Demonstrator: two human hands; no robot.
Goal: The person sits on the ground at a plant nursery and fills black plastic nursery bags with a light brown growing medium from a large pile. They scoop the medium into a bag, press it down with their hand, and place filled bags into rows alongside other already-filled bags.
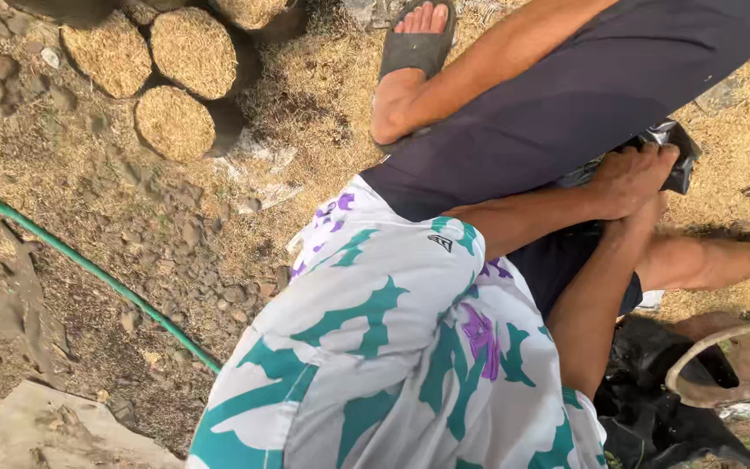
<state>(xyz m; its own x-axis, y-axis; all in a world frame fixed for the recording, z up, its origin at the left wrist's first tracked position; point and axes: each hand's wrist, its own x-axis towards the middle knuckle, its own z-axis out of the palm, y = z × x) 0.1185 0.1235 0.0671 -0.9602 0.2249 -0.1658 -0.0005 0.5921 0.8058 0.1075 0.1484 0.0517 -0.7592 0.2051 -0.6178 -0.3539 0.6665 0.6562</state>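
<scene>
My left hand (634,180) lies over a crumpled black plastic bag (674,143) beside my thigh, its fingers curled onto the plastic. My right hand (646,219) comes up from below and meets it at the wrist. Its fingers are hidden under my left hand, so its grip does not show. Both forearms cross in front of my dark shorts (583,95). My white shirt (392,356) with teal and purple leaf print fills the lower middle. One foot in a black sandal (417,45) rests on dry straw at the top.
Several round straw-coloured bundles (191,52) lie at the top left. A green hose (88,265) runs diagonally across stony dirt. A flat stone slab (45,434) sits at the bottom left. Black plastic sheeting (653,421) and a worn round pan (731,365) lie at the bottom right.
</scene>
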